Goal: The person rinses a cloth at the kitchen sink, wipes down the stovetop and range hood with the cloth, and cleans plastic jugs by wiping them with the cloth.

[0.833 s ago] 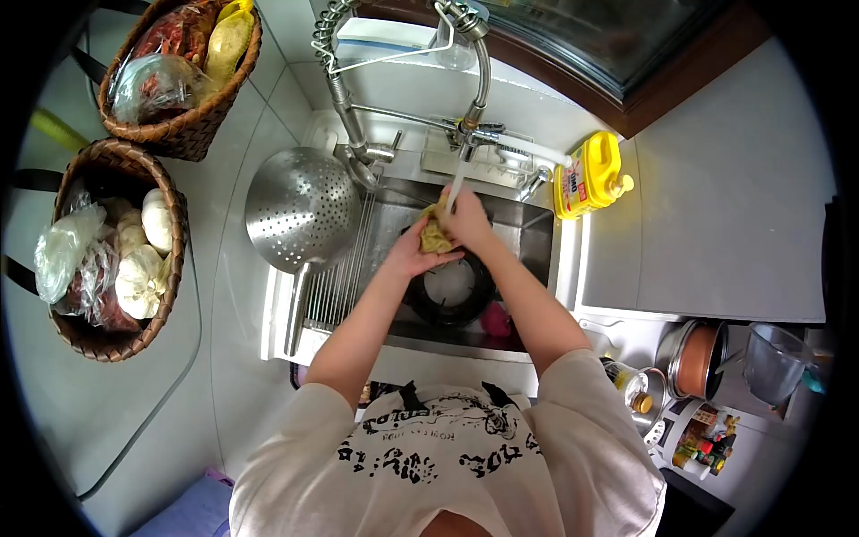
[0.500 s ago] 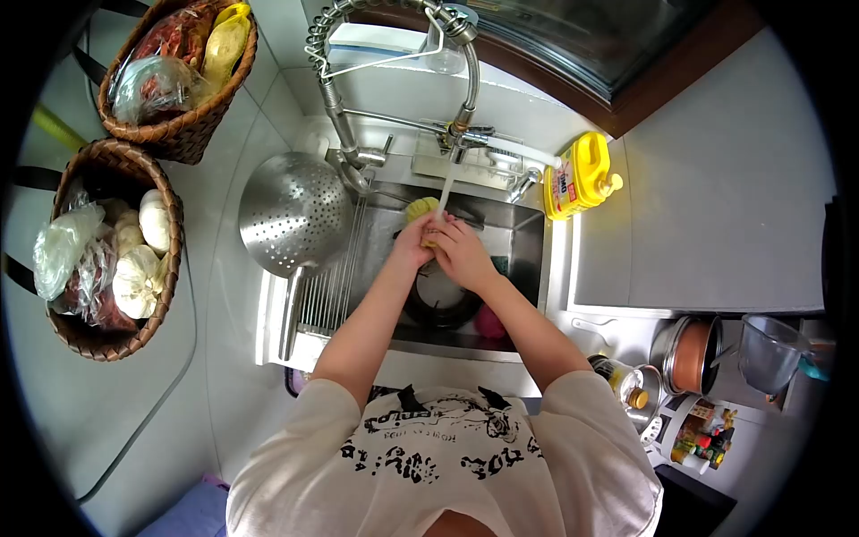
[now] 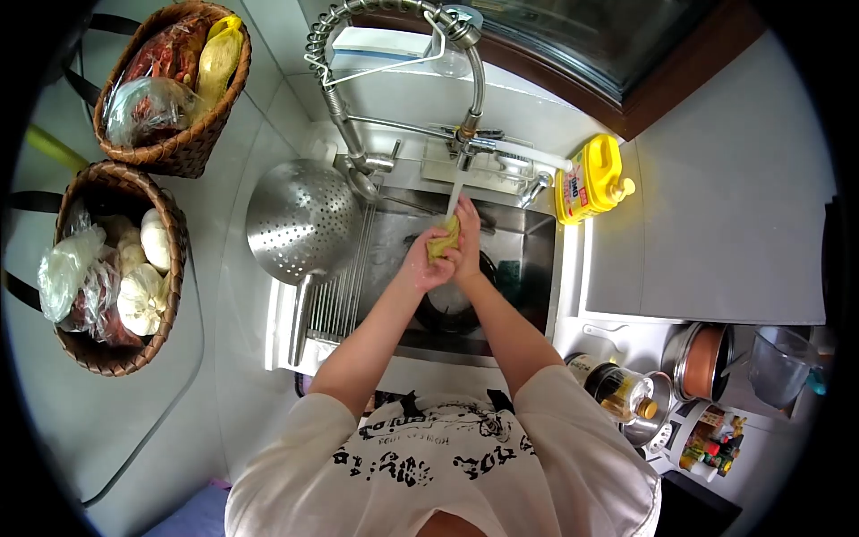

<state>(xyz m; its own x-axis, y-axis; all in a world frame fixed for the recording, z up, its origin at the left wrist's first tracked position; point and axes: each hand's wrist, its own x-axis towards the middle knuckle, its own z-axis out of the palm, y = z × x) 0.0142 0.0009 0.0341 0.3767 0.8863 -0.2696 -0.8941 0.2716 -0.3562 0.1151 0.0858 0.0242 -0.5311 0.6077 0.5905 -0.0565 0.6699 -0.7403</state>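
Observation:
Under the running faucet [image 3: 465, 148], my left hand [image 3: 424, 265] and my right hand [image 3: 469, 240] press together around a crumpled yellow cloth [image 3: 441, 243]. Water falls from the spout onto the cloth and the fingers. Both hands are closed on it, over the steel sink [image 3: 528, 237]. Below them in the basin lies a dark round pan [image 3: 452, 313], partly hidden by my wrists. A dark green scouring pad [image 3: 509, 274] rests near the right wall of the sink.
A large perforated steel strainer [image 3: 304, 222] lies on the left beside a wire drying rack [image 3: 344, 295]. A yellow detergent bottle [image 3: 588, 183] stands right of the sink. Two woven baskets [image 3: 170, 336] hold food on the left. An oil bottle [image 3: 626, 394] and pots [image 3: 701, 360] are at the lower right.
The yellow cloth, mostly covered before, now shows squeezed between my hands. My right hand has turned and its fingers point upward. The whole view has shifted slightly.

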